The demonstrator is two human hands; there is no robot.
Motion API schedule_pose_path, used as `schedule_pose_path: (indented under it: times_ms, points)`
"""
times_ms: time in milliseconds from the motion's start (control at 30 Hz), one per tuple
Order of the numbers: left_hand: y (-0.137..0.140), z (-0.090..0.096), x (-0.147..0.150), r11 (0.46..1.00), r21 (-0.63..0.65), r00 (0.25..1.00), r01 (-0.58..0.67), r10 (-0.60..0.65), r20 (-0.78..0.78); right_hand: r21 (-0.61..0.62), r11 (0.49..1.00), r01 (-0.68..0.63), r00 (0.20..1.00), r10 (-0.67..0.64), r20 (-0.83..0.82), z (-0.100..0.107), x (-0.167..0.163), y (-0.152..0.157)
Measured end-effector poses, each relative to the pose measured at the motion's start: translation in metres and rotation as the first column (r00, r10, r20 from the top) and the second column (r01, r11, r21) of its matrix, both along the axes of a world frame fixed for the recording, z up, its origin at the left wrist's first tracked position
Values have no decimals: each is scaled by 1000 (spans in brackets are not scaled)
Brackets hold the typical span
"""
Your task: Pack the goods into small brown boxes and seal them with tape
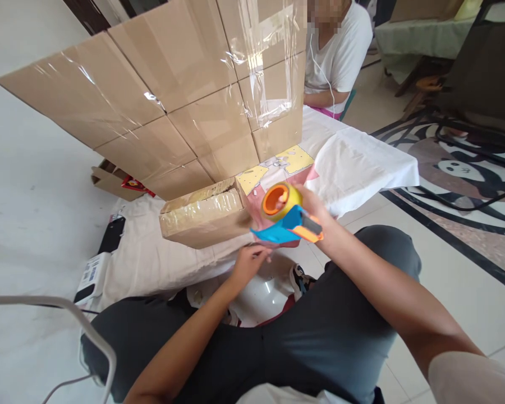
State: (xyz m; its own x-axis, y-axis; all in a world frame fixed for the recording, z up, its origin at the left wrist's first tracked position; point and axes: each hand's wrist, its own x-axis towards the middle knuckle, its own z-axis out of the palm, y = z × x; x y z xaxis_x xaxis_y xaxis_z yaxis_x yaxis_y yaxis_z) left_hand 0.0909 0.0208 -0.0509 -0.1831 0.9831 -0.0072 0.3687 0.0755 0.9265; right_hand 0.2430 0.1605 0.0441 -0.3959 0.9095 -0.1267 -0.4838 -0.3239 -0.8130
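My right hand (310,197) is wrapped round a blue and orange tape dispenser (278,230), which hides most of its fingers. On the dispenser sits a roll of yellowish tape (293,197) with an orange core. Just below the dispenser's blue end is my left hand (252,261), its fingers curled together; whether a tape end is between them I cannot make out. A small cardboard box (202,221) lies on the cloth-covered table (147,247), to the left of the dispenser, with shiny tape along its top. Neither hand visibly touches this box.
Behind the small box rises a tall wall of taped cardboard boxes (202,95). A person in a white shirt (349,45) sits beyond the table. An open carton (113,182) and a white device (93,275) are at the left. A grey metal tube (84,320) curves at lower left.
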Motion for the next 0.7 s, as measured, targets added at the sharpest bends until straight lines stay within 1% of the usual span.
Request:
schedule_pose_path:
  times_ms: [33, 67, 100, 133, 167, 200, 233, 267, 400, 467, 500, 533, 600, 667, 700]
  points:
    - [-2, -4, -1, 1000, -18, 1000, -15, 15, 10, 42, 998, 48, 999, -48, 0, 6, 7, 4]
    - [-4, -7, 0, 999, -36, 999, -19, 20, 26, 109, 986, 128, 992, -129, 3, 11, 15, 10]
    - [-5, -10, 2, 998, -55, 999, -18, 21, 42, 194, 955, 226, 973, -231, 4, 15, 22, 17]
    - [-7, -11, 6, 997, -74, 998, -10, 15, 61, 283, 906, 315, 945, -328, -2, 16, 28, 26]
    - [-7, -11, 10, 996, -91, 996, 2, 6, 84, 364, 855, 370, 918, -396, -5, 15, 32, 36]
    - [-7, -10, 14, 995, -104, 994, 10, 1, 109, 427, 813, 395, 899, -438, 1, 11, 34, 46]
    - [-5, -8, 17, 994, -113, 991, 11, 5, 135, 470, 788, 398, 888, -459, 17, 5, 32, 57]
    - [-3, -5, 19, 993, -118, 987, 5, 14, 161, 496, 778, 386, 884, -466, 43, -3, 29, 68]
    - [3, 9, 14, 993, -109, 970, -53, 77, 229, 520, 790, 324, 874, -461, 155, -40, 2, 101]
    - [4, 18, 6, 993, -89, 966, -82, 102, 240, 506, 815, 282, 858, -451, 247, -52, -10, 108]
    - [3, 23, 1, 992, -74, 963, -100, 115, 243, 496, 826, 267, 833, -457, 312, -55, -14, 109]
    - [2, 28, -3, 991, -56, 960, -120, 130, 246, 492, 831, 260, 792, -475, 384, -57, -16, 109]
    - [0, 39, -13, 986, -19, 953, -165, 164, 255, 503, 823, 264, 675, -530, 513, -58, -15, 109]
    - [-3, 49, -23, 980, 7, 946, -198, 189, 264, 503, 811, 298, 565, -575, 592, -57, -9, 108]
    - [-5, 54, -28, 978, 14, 943, -210, 199, 268, 490, 808, 326, 531, -586, 612, -55, -5, 106]
